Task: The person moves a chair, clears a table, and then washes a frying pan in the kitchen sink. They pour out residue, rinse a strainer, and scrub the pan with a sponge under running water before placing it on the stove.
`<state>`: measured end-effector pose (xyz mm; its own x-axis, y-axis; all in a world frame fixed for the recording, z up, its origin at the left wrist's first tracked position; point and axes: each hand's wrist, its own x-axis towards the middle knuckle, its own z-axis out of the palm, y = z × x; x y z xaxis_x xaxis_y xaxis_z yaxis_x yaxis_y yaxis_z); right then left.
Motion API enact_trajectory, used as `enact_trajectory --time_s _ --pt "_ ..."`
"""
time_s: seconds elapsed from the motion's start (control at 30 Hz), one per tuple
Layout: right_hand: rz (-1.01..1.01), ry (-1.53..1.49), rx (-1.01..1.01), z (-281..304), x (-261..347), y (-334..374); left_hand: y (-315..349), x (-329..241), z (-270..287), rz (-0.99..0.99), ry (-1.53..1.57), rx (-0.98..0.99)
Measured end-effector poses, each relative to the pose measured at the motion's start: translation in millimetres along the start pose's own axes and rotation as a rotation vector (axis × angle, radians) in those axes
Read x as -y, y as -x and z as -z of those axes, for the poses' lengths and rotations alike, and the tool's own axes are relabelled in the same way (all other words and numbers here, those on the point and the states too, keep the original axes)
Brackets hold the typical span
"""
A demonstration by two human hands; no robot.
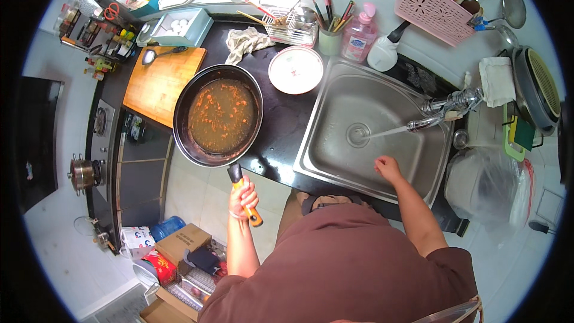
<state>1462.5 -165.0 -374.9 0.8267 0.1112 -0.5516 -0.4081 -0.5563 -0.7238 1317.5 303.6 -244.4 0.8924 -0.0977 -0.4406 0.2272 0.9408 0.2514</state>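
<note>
My left hand (244,196) is wrapped round the black and orange handle of a frying pan (258,104). Brownish liquid with orange bits covers the pan's bottom, and the pan is over the counter's front edge, beside the cutting board. Over the front part of the steel sink (323,125), my right hand (388,168) hangs with its fingers curled in and nothing visible in them. A stream of water runs from the faucet (427,121) to the drain (358,135).
A ladle (161,54) lies on the wooden cutting board (158,87). Right of the pan are a white plate (296,70) and a crumpled cloth (246,43). A pink soap bottle (360,36) and a white bottle (383,54) stand behind the sink. Boxes (183,243) sit on the floor.
</note>
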Motion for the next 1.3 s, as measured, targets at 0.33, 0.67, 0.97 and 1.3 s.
enact_trajectory --time_s 0.33,0.67,0.97,1.3 --pt "0.189 -0.11 0.05 -31 47 -20 58 16 -67 0.195 -0.157 -0.042" --pt "0.044 -0.272 0.008 -20 33 -1 54 34 -102 0.385 -0.519 -0.152" --pt "-0.048 -0.334 -0.107 -2 -6 32 7 53 -116 0.522 -0.721 -0.125" --pt "-0.09 -0.475 -0.172 7 -39 57 -26 65 -129 0.382 -1.172 -0.136"
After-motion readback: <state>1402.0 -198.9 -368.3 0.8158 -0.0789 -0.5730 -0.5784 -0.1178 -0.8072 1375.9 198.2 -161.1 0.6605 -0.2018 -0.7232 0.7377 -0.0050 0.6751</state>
